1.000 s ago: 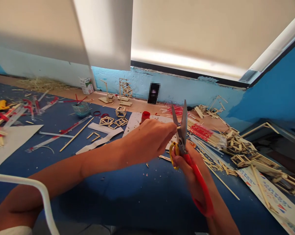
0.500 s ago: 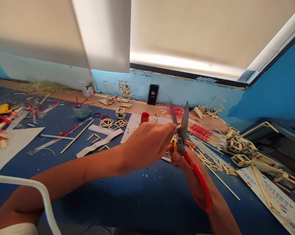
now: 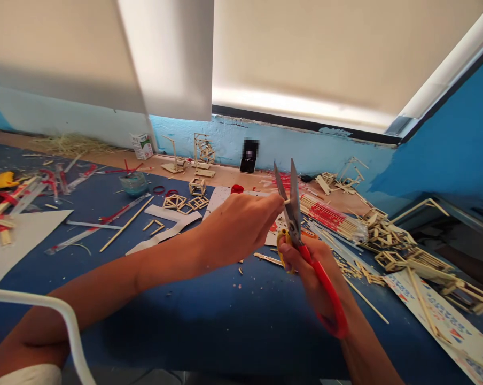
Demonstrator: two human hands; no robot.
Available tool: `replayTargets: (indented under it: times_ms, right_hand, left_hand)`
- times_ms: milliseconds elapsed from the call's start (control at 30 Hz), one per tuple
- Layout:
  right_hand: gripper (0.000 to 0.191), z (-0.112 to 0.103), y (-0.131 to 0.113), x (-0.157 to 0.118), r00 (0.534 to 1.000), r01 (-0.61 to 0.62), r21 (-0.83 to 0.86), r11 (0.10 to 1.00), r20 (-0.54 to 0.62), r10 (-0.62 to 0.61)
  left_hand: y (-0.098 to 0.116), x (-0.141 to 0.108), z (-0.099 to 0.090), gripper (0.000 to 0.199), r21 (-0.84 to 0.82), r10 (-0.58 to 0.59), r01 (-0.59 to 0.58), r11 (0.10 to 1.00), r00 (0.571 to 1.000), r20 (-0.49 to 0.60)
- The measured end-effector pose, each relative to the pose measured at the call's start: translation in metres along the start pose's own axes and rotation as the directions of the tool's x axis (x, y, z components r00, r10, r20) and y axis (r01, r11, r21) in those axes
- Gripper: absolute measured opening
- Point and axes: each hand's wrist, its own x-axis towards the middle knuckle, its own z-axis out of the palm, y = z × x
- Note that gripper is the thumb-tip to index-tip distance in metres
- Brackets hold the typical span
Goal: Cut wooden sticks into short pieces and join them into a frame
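Note:
My right hand (image 3: 311, 262) is closed around a pair of scissors (image 3: 293, 214) with a red handle, the blades pointing up and slightly apart. A yellow loop (image 3: 282, 243) shows by the fingers of this hand; I cannot tell whether it belongs to the scissors. With fingers pinched together, my left hand (image 3: 245, 224) reaches across to the blades. The tip of a thin wooden stick (image 3: 287, 202) sticks out from its fingertips, between or against the blades. The rest of that stick is hidden by the hand.
Small wooden stick frames (image 3: 175, 203) and paper strips (image 3: 173, 230) lie left of centre on the blue table (image 3: 225, 331). A glass bowl (image 3: 134, 183) stands behind them. Bundled sticks (image 3: 333, 216) and stacked stick frames (image 3: 389, 235) fill the right side. A phone-like device (image 3: 248, 158) leans against the wall.
The scissors have shifted slightly left and turned a little, their blades closer together. My left hand has moved slightly left with them; the stick tip now shows at the blades.

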Motion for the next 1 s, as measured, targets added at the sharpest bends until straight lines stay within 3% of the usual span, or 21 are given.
replayTargets:
  times_ms: [167,300,467,633,800,1000]
  right_hand:
    - [0.032,-0.003,-0.008,0.004,0.997,-0.014,0.161,0.987,0.073,0.002]
    - [0.018,-0.004,0.001,0.010,0.990,-0.009,0.135,0.991,0.139,-0.010]
    - [0.028,0.002,0.003,0.011,0.995,-0.012,0.154,0.988,0.102,-0.003]
    - [0.021,0.001,-0.009,0.009,0.999,-0.009,0.202,0.979,0.032,0.002]
    - [0.029,-0.004,0.005,0.006,0.993,-0.007,0.101,0.995,0.120,-0.005]
    - [0.041,-0.005,-0.003,0.009,0.997,0.007,0.098,0.995,0.080,-0.015]
  left_hand:
    - [0.004,-0.004,-0.005,0.017,0.061,0.063,-0.066,0.996,0.997,0.051]
    - [-0.003,-0.001,-0.009,0.016,0.102,0.050,-0.055,0.993,0.998,0.048]
    - [-0.010,0.003,-0.001,0.016,0.120,0.027,-0.030,0.992,0.999,0.021]
    - [-0.007,0.001,0.005,0.012,0.033,0.056,-0.057,0.998,0.998,0.008]
    - [-0.008,0.001,-0.001,0.015,0.200,0.093,-0.087,0.976,0.995,-0.019]
    - [-0.006,0.002,0.004,0.019,0.266,0.118,-0.106,0.958,0.993,-0.030]
